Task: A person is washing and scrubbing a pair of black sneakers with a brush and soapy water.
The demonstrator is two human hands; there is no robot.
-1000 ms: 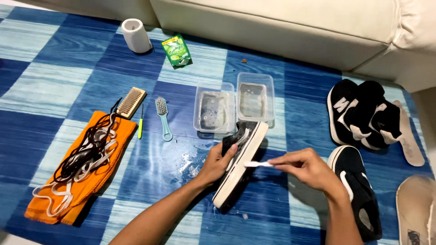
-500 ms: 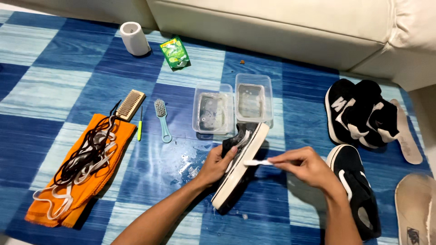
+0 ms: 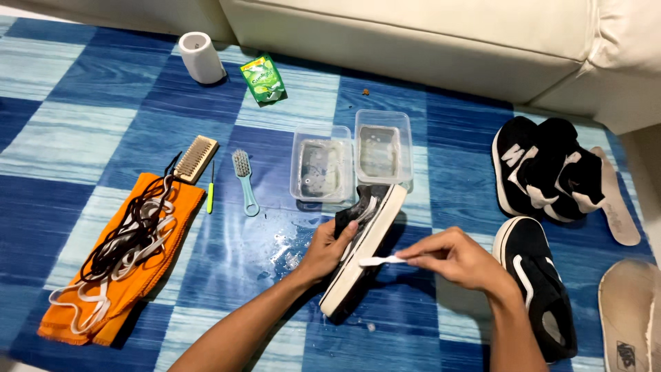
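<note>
Shoe point(image 3: 363, 249) tilted on the mat's point(image 3: 82, 89) near middle, gripped by left hand point(image 3: 325, 249); right hand point(image 3: 456, 259) pinches white brush point(image 3: 379, 260) against its sole.

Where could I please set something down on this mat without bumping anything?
Bare mat lies left of the wooden brush, and between the tubs and black shoes. It is crowded around both hands and the held shoe.

Two tubs point(image 3: 351, 162) sit behind the held shoe point(image 3: 365, 248).

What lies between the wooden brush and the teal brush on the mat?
In the head view, a thin green pick lies between the wooden brush and the teal brush.
</note>
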